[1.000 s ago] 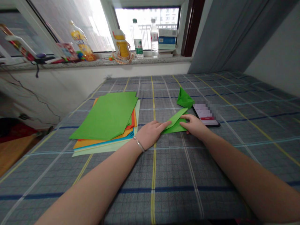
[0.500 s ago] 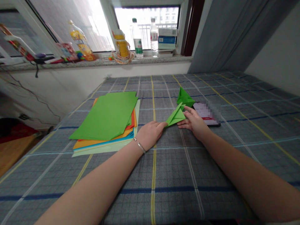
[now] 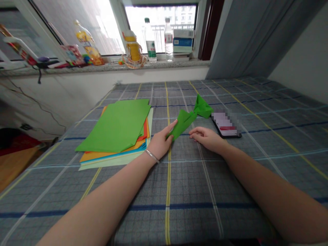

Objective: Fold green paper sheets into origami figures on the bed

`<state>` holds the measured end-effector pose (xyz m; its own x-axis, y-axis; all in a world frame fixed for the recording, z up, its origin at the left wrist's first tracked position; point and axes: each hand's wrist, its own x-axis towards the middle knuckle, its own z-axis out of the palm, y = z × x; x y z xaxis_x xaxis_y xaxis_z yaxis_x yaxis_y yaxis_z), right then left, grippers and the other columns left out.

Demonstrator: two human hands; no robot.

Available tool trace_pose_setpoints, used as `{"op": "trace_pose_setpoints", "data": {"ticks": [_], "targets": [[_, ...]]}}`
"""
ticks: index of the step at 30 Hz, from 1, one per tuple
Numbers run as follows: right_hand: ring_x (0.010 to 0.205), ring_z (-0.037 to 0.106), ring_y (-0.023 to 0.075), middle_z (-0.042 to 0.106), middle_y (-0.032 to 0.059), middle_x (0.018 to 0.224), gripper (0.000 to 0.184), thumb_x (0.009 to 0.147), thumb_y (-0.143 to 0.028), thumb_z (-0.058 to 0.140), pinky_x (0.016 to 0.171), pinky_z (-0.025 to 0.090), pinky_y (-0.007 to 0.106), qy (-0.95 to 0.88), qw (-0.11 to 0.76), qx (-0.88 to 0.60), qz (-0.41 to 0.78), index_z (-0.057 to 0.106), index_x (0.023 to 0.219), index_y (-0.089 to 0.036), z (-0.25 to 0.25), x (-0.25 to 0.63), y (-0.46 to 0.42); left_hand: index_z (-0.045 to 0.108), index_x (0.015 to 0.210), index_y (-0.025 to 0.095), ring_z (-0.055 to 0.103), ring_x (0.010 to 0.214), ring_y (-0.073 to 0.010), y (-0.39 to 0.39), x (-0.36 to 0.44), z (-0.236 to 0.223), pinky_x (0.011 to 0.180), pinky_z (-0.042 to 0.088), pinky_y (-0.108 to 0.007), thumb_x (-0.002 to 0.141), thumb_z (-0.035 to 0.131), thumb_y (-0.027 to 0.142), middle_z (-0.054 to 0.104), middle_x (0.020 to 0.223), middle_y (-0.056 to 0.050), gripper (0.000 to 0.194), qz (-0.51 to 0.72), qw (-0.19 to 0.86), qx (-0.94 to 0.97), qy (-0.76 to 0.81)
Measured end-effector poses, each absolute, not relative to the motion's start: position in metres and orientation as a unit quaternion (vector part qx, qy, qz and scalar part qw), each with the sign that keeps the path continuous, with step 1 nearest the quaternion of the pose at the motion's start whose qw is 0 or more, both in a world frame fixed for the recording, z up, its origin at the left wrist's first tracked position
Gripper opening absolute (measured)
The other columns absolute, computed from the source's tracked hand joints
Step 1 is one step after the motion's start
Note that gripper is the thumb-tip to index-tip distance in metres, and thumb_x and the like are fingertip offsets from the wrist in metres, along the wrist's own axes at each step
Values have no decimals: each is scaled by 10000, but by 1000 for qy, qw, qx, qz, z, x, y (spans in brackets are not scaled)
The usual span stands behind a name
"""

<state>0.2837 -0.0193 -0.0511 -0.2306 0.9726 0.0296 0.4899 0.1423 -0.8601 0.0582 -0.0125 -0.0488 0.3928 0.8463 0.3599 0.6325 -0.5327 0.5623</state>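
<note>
My left hand (image 3: 162,140) pinches a folded green paper piece (image 3: 183,123) by its near end and holds it lifted off the plaid cloth (image 3: 179,191). My right hand (image 3: 207,137) rests on the cloth just right of that paper, fingers loosely stretched, holding nothing. A second folded green paper shape (image 3: 203,107) sits a little farther back, beside a phone (image 3: 227,124). A bracelet shows on my left wrist.
A stack of coloured paper sheets (image 3: 116,131) with a green one on top lies to the left. The windowsill (image 3: 107,67) at the back carries bottles, a box and small items. A wall and grey curtain stand on the right.
My left hand has lifted the folded green piece off the cloth and turned it upward. My right hand has let go of it and dropped flat beside it.
</note>
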Motion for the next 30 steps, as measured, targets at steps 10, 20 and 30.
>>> {"op": "trace_pose_setpoints", "data": {"ticks": [10, 20, 30], "targets": [[962, 630, 215, 701, 82, 1056, 245, 894, -318, 491, 812, 465, 312, -760, 258, -535, 264, 667, 998, -183, -38, 280, -26, 657, 1182, 206, 609, 700, -134, -20, 68, -40, 708, 495, -259, 835, 494, 192, 701, 839, -17, 384, 320, 351, 727, 495], [682, 580, 152, 637, 19, 785, 155, 839, -344, 543, 610, 431, 265, -695, 325, -546, 337, 566, 870, -194, -46, 267, -28, 649, 1179, 171, 484, 597, -92, -26, 76, -40, 619, 426, -212, 883, 435, 190, 623, 729, 8, 366, 287, 361, 782, 420], [683, 627, 172, 646, 10, 782, 142, 830, -274, 533, 603, 489, 291, -627, 379, -506, 456, 524, 959, -214, -56, 274, -21, 532, 1264, 174, 592, 616, -85, -28, 74, -50, 607, 488, -205, 888, 447, 176, 612, 793, 6, 386, 302, 352, 811, 358]]}}
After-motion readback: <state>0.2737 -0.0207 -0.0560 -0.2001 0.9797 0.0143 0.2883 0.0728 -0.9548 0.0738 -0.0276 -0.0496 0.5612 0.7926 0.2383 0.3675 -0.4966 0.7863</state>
